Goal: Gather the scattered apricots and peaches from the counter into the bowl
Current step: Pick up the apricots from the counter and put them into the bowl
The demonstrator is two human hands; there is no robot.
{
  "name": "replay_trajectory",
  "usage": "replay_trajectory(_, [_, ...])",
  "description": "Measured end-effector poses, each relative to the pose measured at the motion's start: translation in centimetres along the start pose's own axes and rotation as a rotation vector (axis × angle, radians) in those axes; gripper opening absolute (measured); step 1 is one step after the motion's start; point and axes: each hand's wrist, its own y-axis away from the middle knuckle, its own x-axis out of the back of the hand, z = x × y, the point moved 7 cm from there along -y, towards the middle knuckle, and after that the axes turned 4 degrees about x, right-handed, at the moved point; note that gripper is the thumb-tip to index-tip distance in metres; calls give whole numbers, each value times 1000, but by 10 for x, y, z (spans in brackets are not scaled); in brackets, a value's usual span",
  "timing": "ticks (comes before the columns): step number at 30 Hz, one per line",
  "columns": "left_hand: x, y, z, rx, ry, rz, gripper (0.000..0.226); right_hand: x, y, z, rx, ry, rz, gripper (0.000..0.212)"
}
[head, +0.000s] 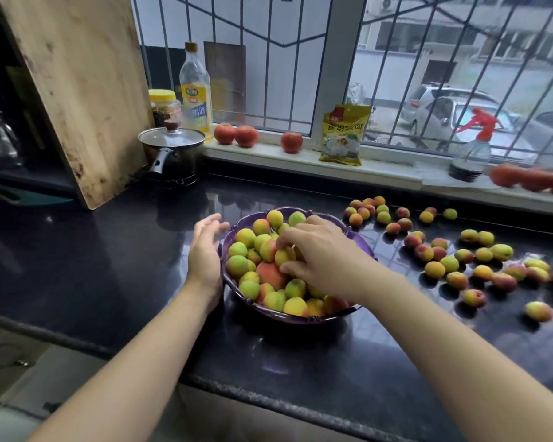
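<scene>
A purple bowl (pixel 304 318) stands mid-counter, heaped with yellow-green and red apricots and peaches (pixel 253 266). My right hand (pixel 323 253) reaches over the bowl, palm down, its fingertips curled on a yellow apricot (pixel 283 256) at the top of the heap. My left hand (pixel 205 250) rests open against the bowl's left rim, fingers apart and holding nothing. Several more fruits (pixel 460 260) lie scattered over the dark counter to the right of the bowl, out to the frame's edge.
A lidded pot (pixel 172 151) and a leaning wooden board (pixel 77 90) stand at back left. The windowsill holds an oil bottle (pixel 194 90), a jar (pixel 163 106), tomatoes (pixel 235 134), a yellow packet (pixel 344 135) and a spray bottle (pixel 473 148). The counter's front edge (pixel 268 400) runs below.
</scene>
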Motion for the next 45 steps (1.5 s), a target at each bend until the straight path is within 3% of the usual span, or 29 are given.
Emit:
replay_trajectory(2, [1,-4,-17,64,106,-54,37,9,9,13,-70,-108,87,43])
replay_trajectory(4, [4,-6,-21,29,86,-53,30,24,21,47,-217,-262,275,33])
replay_trajectory(7, [2,-10,-23,-16,43,-67,32,23,48,128,-591,-319,524,20])
replay_trajectory(9, [2,-13,-24,-30,27,-60,33,-2,64,172,-838,-216,460,25])
replay_trajectory(11, [2,-13,-23,-28,29,-56,34,-34,72,196,-971,-129,261,38])
replay_trajectory(15, [2,-14,-22,-32,23,-66,35,-60,62,214,-993,-24,128,54])
replay_trajectory(21, [3,-16,-23,-33,27,-77,35,-64,55,222,-1047,158,129,40])
replay_trajectory(29, [2,-14,-20,-54,37,-80,41,-60,58,227,-1150,143,150,31])
replay_trajectory(33, [3,-14,-20,-59,-2,-79,34,-58,64,226,-1177,119,152,33])
replay_trajectory(40, [2,-12,-21,-44,-27,-67,35,-54,69,225,-1151,35,312,33])
replay_trajectory(45, [2,-12,-21,-41,-15,-74,36,-5,50,219,-881,-278,583,34])
